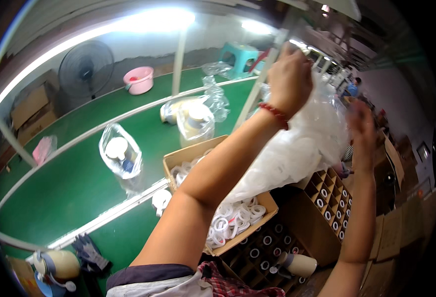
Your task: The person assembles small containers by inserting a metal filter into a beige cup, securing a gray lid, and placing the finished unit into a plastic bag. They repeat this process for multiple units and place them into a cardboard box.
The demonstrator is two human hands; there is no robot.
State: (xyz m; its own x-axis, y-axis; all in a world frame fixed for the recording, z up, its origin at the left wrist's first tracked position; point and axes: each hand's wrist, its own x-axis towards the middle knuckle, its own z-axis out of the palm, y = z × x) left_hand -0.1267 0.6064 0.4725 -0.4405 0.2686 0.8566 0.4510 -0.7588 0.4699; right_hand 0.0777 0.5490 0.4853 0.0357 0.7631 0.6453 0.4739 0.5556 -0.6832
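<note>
My left hand (290,81), with a red beaded bracelet at the wrist, is raised and closed on the upper part of a large clear plastic bag (297,153). Whitish pieces fill the bag, their shape too blurred to make out. My right hand (361,123) is up at the bag's right side, its fingers smeared by motion; whether it touches the bag I cannot tell. Below the bag, an open cardboard box (272,210) holds many white plastic rings (223,223). My left forearm crosses in front of this box and hides its middle.
Divided cartons (322,180) with bottles stand below right, and a cream bottle (299,265) lies across one. Bagged bottles (116,148) stand on the green bench (69,183). Grey gloves (91,252) lie near left. A pink bucket (139,81) and fan (85,72) are behind.
</note>
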